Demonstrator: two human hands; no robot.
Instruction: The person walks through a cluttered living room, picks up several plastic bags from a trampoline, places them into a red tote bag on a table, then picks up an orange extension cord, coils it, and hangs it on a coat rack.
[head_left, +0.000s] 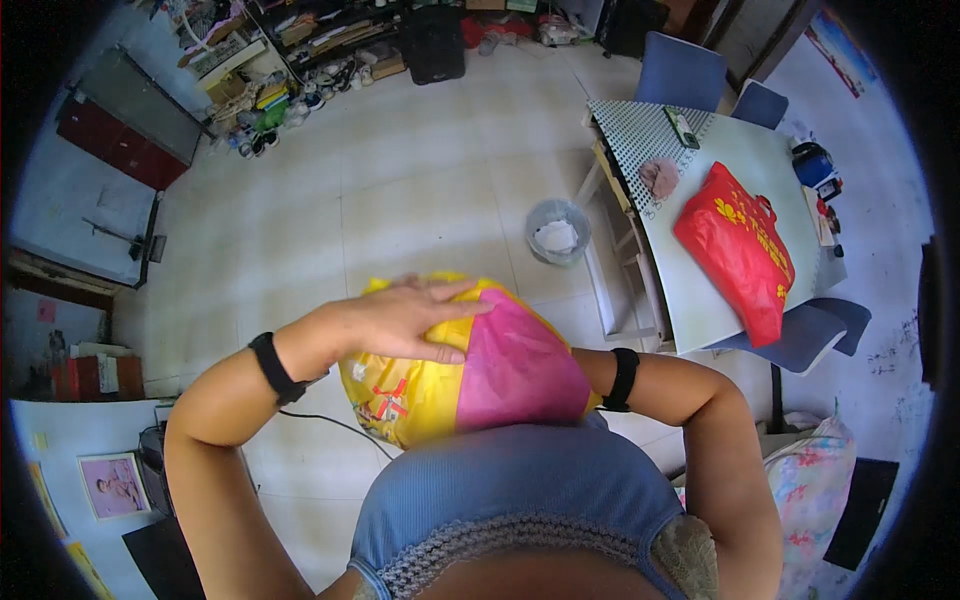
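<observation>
A bulging yellow and pink printed bag (517, 367), of thin shiny material, is held up against the front of my body. My left hand (401, 319) lies flat across its top with the fingers spread, and the fingertips reach onto the pink panel. A small windmill print shows on the yellow side nearest my left forearm. My right forearm passes behind the bag's right edge, so the bag hides my right hand. What the bag contains, if anything, is not visible.
To the right stands a table (750, 277) with a red carrier bag (739, 247), a pink cloth (660, 177) and a phone-like object (681, 127). Beside it are blue chairs (681, 71) and a waste bin (557, 231). Shoes and clutter (281, 105) line the far wall. A black cable (337, 421) trails at left.
</observation>
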